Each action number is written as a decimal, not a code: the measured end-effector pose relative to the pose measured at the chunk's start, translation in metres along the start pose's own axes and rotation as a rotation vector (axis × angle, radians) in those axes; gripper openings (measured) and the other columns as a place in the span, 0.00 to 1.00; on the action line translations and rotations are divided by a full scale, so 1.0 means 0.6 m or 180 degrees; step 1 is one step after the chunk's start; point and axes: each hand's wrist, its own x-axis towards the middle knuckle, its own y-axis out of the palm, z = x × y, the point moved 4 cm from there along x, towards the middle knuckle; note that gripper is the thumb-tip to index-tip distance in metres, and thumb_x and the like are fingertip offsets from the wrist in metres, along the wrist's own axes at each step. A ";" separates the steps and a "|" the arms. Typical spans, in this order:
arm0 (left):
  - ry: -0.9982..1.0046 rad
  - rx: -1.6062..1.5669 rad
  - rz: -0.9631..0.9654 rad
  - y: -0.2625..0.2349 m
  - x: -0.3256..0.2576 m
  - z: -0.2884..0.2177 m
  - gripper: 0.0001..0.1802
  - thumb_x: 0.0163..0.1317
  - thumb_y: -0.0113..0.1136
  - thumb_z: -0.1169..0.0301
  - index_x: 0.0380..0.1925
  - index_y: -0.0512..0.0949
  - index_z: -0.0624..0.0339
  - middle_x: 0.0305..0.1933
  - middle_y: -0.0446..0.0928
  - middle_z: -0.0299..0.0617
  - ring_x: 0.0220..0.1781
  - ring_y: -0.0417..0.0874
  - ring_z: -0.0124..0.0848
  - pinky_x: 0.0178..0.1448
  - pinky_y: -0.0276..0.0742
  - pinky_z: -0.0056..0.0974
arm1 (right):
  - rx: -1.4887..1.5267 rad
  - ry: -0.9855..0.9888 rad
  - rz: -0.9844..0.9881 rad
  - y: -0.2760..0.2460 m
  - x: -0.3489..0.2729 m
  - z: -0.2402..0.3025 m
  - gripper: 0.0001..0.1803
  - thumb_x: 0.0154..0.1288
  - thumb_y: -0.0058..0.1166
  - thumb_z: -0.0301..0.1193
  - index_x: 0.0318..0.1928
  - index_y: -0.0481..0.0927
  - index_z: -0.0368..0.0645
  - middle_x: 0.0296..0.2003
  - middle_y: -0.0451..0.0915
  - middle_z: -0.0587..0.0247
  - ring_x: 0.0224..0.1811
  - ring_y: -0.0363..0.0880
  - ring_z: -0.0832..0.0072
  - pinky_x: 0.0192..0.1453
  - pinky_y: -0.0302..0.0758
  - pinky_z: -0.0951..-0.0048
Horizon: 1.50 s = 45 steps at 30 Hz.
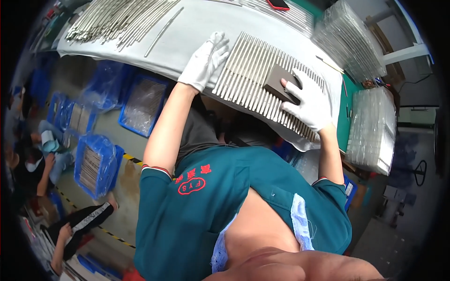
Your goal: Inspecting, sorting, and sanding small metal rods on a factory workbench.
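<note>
A row of slim silvery metal rods (248,70) lies side by side on the white-covered table in front of me. My left hand (205,62), in a white glove, is beside the row's left end, its fingers stretched out and holding nothing. Over on the right, my gloved right hand (310,104) grips a dark brown rectangular block (277,80) that rests on top of the rods. Its fingers straddle the block's far and near edges, and one bare fingertip pokes out of the glove onto the top face.
A heap of loose rods (117,21) covers the table's far left, with a single rod (164,32) apart from it. Clear plastic trays are stacked at the far right (349,42) and right (372,129). Blue crates (97,164) stand on the floor at left, near other people.
</note>
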 end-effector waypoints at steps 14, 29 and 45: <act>-0.0049 -0.0263 0.0045 0.038 -0.012 0.002 0.35 0.68 0.46 0.50 0.65 0.55 0.66 0.70 0.55 0.49 0.73 0.53 0.39 0.75 0.49 0.39 | -0.0158 -0.0427 -0.0229 0.019 0.091 0.073 0.24 0.54 0.58 0.41 0.54 0.77 0.57 0.52 0.73 0.48 0.46 0.77 0.56 0.51 0.74 0.62; -0.0113 0.0089 0.0378 0.047 -0.020 -0.004 0.33 0.71 0.42 0.53 0.66 0.54 0.67 0.71 0.54 0.49 0.74 0.50 0.37 0.76 0.46 0.38 | -0.0216 -0.0244 -0.0157 0.022 0.051 0.044 0.25 0.53 0.59 0.40 0.54 0.77 0.59 0.55 0.71 0.46 0.50 0.75 0.54 0.54 0.73 0.61; 0.0056 0.0299 0.0208 0.022 -0.004 0.008 0.42 0.67 0.43 0.45 0.66 0.51 0.72 0.71 0.50 0.57 0.75 0.47 0.43 0.76 0.44 0.41 | -0.0177 0.0336 0.0283 -0.029 -0.081 -0.030 0.25 0.53 0.58 0.38 0.54 0.77 0.60 0.57 0.71 0.54 0.53 0.74 0.57 0.57 0.71 0.65</act>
